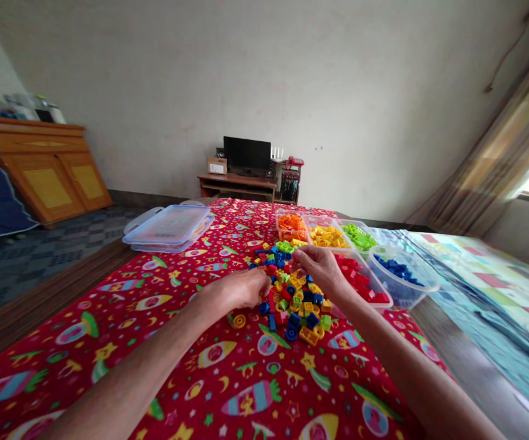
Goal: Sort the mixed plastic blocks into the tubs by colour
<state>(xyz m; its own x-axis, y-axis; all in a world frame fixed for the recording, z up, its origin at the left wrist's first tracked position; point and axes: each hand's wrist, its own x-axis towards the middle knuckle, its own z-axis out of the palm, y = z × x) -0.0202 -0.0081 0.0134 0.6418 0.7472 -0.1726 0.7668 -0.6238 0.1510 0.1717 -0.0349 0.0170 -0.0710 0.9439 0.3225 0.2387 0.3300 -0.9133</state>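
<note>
A mixed pile of plastic building bricks (295, 297) in red, yellow, blue and green lies on a red patterned cloth (218, 385). At the pile's left side is my left hand (251, 287), its fingers curled down among the bricks; whatever they grip is hidden. My right hand (320, 267) reaches over the far right of the pile, thumb and fingers drawn together, with what is between them too small to make out. Just beyond that hand are clear containers of orange bricks (292, 227), yellow bricks (327, 237) and red bricks (358, 281).
Green bricks (358, 237) fill another container at the back right. A round clear tub (404, 296) with blue bricks stands at the right edge. Stacked clear lids (170, 226) lie at the far left. A loose yellow round piece (239, 321) sits left of the pile.
</note>
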